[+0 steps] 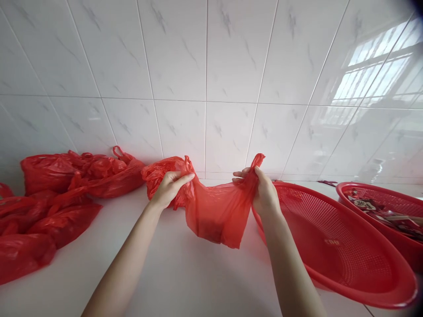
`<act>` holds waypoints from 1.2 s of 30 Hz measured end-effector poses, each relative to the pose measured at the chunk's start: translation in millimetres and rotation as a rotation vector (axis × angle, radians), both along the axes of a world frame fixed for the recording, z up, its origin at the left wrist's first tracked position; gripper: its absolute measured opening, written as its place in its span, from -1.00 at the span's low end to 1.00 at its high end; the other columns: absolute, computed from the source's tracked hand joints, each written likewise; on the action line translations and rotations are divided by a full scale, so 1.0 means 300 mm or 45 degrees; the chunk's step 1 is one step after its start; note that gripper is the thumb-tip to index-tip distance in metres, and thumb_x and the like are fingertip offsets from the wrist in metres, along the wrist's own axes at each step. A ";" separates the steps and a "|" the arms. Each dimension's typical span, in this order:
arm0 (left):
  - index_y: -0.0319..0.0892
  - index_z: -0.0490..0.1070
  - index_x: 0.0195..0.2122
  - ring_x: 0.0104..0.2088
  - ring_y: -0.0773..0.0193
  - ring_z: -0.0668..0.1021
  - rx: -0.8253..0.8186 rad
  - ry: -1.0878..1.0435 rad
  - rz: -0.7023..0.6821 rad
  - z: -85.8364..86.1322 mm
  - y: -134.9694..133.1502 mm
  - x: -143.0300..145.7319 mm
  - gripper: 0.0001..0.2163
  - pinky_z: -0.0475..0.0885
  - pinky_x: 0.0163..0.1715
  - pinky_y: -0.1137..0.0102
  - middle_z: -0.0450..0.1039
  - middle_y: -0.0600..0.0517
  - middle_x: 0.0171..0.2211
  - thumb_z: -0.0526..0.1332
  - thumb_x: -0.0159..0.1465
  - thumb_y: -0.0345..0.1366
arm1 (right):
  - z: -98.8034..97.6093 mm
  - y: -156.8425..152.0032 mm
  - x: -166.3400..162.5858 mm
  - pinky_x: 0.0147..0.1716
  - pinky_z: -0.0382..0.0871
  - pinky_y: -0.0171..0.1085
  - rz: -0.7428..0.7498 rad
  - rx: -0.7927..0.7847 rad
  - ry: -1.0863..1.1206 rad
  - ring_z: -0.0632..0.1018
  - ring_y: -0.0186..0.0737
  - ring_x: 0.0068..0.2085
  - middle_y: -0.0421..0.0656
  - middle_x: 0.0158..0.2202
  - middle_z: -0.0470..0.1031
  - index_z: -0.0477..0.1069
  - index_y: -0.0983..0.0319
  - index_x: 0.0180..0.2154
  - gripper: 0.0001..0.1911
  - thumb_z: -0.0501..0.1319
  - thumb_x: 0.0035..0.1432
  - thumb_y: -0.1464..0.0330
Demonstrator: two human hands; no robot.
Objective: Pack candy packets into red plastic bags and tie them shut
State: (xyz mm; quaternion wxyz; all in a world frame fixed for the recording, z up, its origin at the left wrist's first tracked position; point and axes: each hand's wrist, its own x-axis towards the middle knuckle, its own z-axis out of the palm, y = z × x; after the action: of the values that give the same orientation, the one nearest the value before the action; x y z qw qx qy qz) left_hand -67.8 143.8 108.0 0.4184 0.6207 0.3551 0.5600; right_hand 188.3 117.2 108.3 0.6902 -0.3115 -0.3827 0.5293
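A thin red plastic bag (216, 215) hangs stretched between my two hands above the white surface. My left hand (172, 188) pinches one handle of it between thumb and fingers. The other handle is gripped by my right hand (265, 188), with some fingertips showing behind the plastic. A dark patch shows low in the bag; what it is, I cannot tell. Just behind my left hand lies a crumpled heap of red plastic bags (160, 169). To the right of the bag, close to my right forearm, stands a red perforated plastic basket (310, 220) with nothing visible inside.
Several filled red bags (66, 220) lie at the left, some against the white tiled wall (180, 66). At the far right a second red basket (346, 187) holds small packets (366, 204). The white work surface (168, 273) spreads below my hands.
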 end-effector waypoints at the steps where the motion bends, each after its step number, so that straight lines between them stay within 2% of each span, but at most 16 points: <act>1: -0.18 0.27 -0.62 -0.56 0.36 0.31 -0.003 0.095 0.000 -0.011 0.013 -0.002 -0.63 0.20 -0.52 0.41 0.24 0.10 -0.61 0.33 0.19 -0.09 | -0.002 0.001 -0.002 -0.19 0.48 -0.15 0.011 -0.005 -0.003 0.61 -0.10 -0.27 -0.06 -0.28 0.62 0.48 0.21 -0.38 -0.71 0.23 0.17 0.12; 5: -0.14 0.01 -0.61 -0.61 0.42 0.11 -0.031 0.360 0.176 -0.061 0.060 -0.004 -0.50 -0.01 -0.56 0.42 -0.03 0.18 -0.63 0.29 0.19 0.01 | -0.016 0.006 -0.031 -0.27 0.49 -0.15 0.013 -0.060 -0.091 0.61 -0.10 -0.34 -0.04 -0.32 0.63 0.50 0.22 -0.34 -0.65 0.26 0.14 0.05; 7: -0.13 -0.04 -0.59 -0.61 0.42 0.09 -0.035 0.395 0.215 -0.079 0.071 0.001 -0.47 -0.04 -0.56 0.42 -0.08 0.19 -0.62 0.28 0.19 0.04 | -0.023 0.008 -0.047 -0.25 0.49 -0.15 -0.003 -0.093 -0.169 0.62 -0.07 -0.29 -0.04 -0.31 0.63 0.52 0.23 -0.32 -0.61 0.24 0.15 0.02; 12: -0.12 0.02 -0.57 -0.60 0.41 0.13 -0.053 0.315 0.186 -0.095 0.072 0.016 -0.50 -0.01 -0.56 0.43 -0.02 0.19 -0.61 0.28 0.18 0.06 | -0.031 0.018 -0.064 -0.22 0.46 -0.22 -0.039 -0.197 -0.296 0.59 -0.04 -0.08 -0.07 -0.23 0.63 0.55 0.19 -0.21 -0.57 0.20 0.16 -0.02; 16: -0.14 0.12 -0.57 -0.60 0.39 0.21 -0.076 0.254 0.186 -0.099 0.079 0.012 -0.54 0.05 -0.55 0.44 0.11 0.17 -0.61 0.28 0.17 0.07 | -0.051 0.040 -0.053 -0.28 0.43 -0.25 -0.016 -0.264 -0.272 0.56 -0.09 -0.12 -0.13 -0.14 0.62 0.55 0.16 -0.24 -0.70 0.24 0.10 0.11; 21: -0.15 0.15 -0.56 -0.57 0.38 0.25 -0.092 0.203 0.207 -0.101 0.089 0.006 -0.56 0.10 -0.52 0.45 0.18 0.16 -0.60 0.27 0.19 0.07 | -0.080 0.056 -0.030 -0.28 0.36 -0.29 -0.047 -0.328 -0.388 0.53 -0.15 -0.14 -0.19 -0.15 0.60 0.57 0.16 -0.31 -0.80 0.21 0.07 0.26; 23: -0.15 0.14 -0.57 -0.57 0.39 0.23 -0.103 0.204 0.242 -0.101 0.091 0.005 -0.55 0.08 -0.53 0.45 0.14 0.16 -0.61 0.27 0.19 0.05 | -0.079 0.051 -0.027 -0.26 0.33 -0.30 -0.048 -0.285 -0.506 0.52 -0.16 -0.13 -0.19 -0.15 0.60 0.58 0.16 -0.35 -0.80 0.20 0.10 0.26; 26: -0.15 0.14 -0.61 -0.60 0.41 0.18 -0.086 0.179 0.296 -0.098 0.091 0.003 -0.54 0.03 -0.56 0.44 0.09 0.18 -0.64 0.30 0.17 0.03 | -0.066 0.038 -0.034 -0.29 0.30 -0.30 -0.004 -0.122 -0.684 0.52 -0.19 -0.22 -0.16 -0.26 0.60 0.57 0.20 -0.43 -0.74 0.22 0.15 0.18; 29: -0.17 0.23 -0.62 -0.58 0.40 0.23 -0.031 0.087 0.311 -0.090 0.090 0.004 -0.58 0.08 -0.55 0.45 0.17 0.16 -0.64 0.33 0.14 0.00 | -0.053 0.026 -0.054 -0.36 0.27 -0.30 0.016 0.072 -0.713 0.51 -0.21 -0.32 -0.14 -0.36 0.59 0.55 0.23 -0.43 -0.66 0.26 0.15 0.09; 33: -0.19 0.43 -0.52 -0.49 0.33 0.41 0.035 -0.162 0.385 -0.068 0.090 0.009 -0.69 0.26 -0.47 0.45 0.39 0.10 -0.55 0.38 0.10 -0.05 | -0.043 0.009 -0.084 -0.36 0.32 -0.28 -0.027 0.166 -0.537 0.50 -0.22 -0.37 -0.12 -0.31 0.61 0.58 0.21 -0.38 -0.61 0.25 0.17 0.02; 36: -0.17 0.48 -0.45 -0.40 0.28 0.51 0.023 -0.400 0.301 -0.045 0.083 0.007 -0.73 0.38 -0.35 0.42 0.50 0.07 -0.45 0.40 0.07 -0.07 | -0.038 -0.001 -0.098 -0.34 0.39 -0.25 0.035 0.156 -0.220 0.54 -0.16 -0.33 -0.10 -0.28 0.61 0.56 0.19 -0.41 -0.60 0.23 0.19 0.01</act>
State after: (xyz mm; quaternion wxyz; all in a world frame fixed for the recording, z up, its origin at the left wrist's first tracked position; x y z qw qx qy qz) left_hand -65.7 168.7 94.4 0.3945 0.4834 0.3509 0.6983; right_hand 158.8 116.9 97.0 0.6651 -0.3078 -0.4767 0.4854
